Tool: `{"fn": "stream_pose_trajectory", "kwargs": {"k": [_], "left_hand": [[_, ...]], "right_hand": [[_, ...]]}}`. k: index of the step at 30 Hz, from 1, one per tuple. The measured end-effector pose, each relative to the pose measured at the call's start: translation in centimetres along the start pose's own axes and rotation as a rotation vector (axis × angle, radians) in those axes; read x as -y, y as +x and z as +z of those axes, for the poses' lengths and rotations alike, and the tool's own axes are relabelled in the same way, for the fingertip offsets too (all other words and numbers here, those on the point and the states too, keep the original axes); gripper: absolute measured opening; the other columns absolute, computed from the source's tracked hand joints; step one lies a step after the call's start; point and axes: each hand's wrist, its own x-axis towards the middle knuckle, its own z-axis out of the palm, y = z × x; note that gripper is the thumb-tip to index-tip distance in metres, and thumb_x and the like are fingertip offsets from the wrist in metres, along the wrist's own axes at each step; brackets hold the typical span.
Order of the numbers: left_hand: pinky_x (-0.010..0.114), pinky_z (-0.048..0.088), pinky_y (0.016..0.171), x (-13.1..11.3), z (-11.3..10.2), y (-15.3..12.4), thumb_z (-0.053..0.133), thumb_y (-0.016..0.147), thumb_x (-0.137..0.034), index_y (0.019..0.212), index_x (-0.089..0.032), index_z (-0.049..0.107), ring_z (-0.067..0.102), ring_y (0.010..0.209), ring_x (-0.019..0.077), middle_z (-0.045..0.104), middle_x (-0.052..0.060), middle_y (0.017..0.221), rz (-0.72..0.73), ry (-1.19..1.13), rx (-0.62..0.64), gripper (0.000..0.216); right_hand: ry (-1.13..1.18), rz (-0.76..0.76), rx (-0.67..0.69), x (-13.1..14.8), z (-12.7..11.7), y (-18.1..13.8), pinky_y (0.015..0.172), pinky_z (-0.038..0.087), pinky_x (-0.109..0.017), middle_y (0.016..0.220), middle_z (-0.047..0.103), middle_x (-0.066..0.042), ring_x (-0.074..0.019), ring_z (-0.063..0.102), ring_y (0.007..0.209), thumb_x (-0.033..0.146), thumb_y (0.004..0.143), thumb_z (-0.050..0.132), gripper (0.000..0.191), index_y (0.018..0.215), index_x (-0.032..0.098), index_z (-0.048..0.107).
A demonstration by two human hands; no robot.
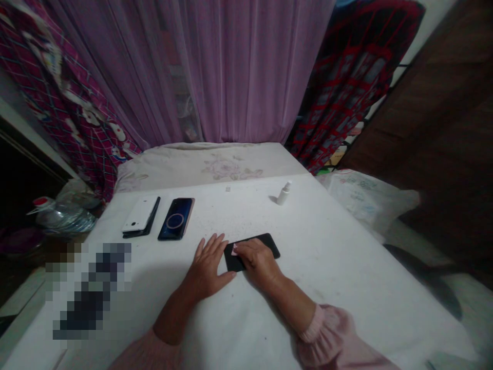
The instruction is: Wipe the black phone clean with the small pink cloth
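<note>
A black phone (233,263) lies flat on the white-covered table, slightly slanted in front of me. My right hand (257,258) rests over it, fingers closed on a small pink cloth (234,250) that touches the phone's surface. Beside the phone's left end, my left hand (208,267) lies open with its fingers spread and the thumb near the lower left corner. My right hand hides part of the phone's middle and lower edge.
Left of centre lie a blue-screened phone (176,219) and a stacked white phone (139,215). A small white spray bottle (284,193) stands at the back right. Something blurred out (90,290) lies at the left edge. A plastic bag (370,198) is beyond the table's right side.
</note>
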Motion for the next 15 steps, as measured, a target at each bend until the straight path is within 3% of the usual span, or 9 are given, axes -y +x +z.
{"fn": "stream_pose_trajectory", "kwargs": {"k": [4, 9, 12, 15], "left_hand": [[0.061, 0.02, 0.116, -0.3, -0.1, 0.0, 0.059, 0.085, -0.055, 0.141, -0.015, 0.044, 0.032, 0.143, 0.0347, 0.04, 0.017, 0.151, -0.008, 0.001, 0.014, 0.071], [0.061, 0.018, 0.116, -0.5, -0.2, 0.0, 0.057, 0.087, -0.051, 0.141, -0.014, 0.044, 0.032, 0.142, 0.034, 0.04, 0.018, 0.151, -0.008, -0.002, 0.018, 0.067], [0.061, 0.018, 0.116, -0.5, -0.2, 0.0, 0.056, 0.087, -0.053, 0.141, -0.014, 0.044, 0.032, 0.142, 0.0342, 0.041, 0.018, 0.151, -0.002, -0.002, 0.012, 0.068], [0.061, 0.017, 0.116, -0.6, -0.1, 0.0, 0.057, 0.086, -0.057, 0.143, -0.016, 0.042, 0.032, 0.142, 0.0348, 0.041, 0.017, 0.151, -0.004, 0.001, 0.002, 0.072]], "right_hand": [[0.079, -0.031, 0.039, 0.4, -1.7, -1.7, 0.073, 0.057, -0.031, 0.097, 0.075, -0.006, -0.0179, 0.068, 0.084, 0.009, 0.09, 0.057, 0.023, 0.099, 0.023, 0.072], [-0.093, 0.094, -0.077, -3.7, -5.0, -3.4, 0.072, 0.059, -0.035, 0.091, 0.076, -0.006, -0.0205, 0.07, 0.082, 0.015, 0.092, 0.054, 0.022, 0.101, 0.024, 0.072], [-0.193, 0.158, -0.141, -4.7, -4.9, -3.1, 0.072, 0.059, -0.037, 0.089, 0.076, -0.006, -0.0221, 0.07, 0.082, 0.017, 0.093, 0.053, 0.022, 0.095, 0.024, 0.074], [-0.153, 0.099, -0.125, -2.9, -3.3, -2.4, 0.073, 0.059, -0.037, 0.093, 0.076, -0.008, -0.0219, 0.069, 0.084, 0.014, 0.092, 0.053, 0.023, 0.094, 0.023, 0.074]]}}
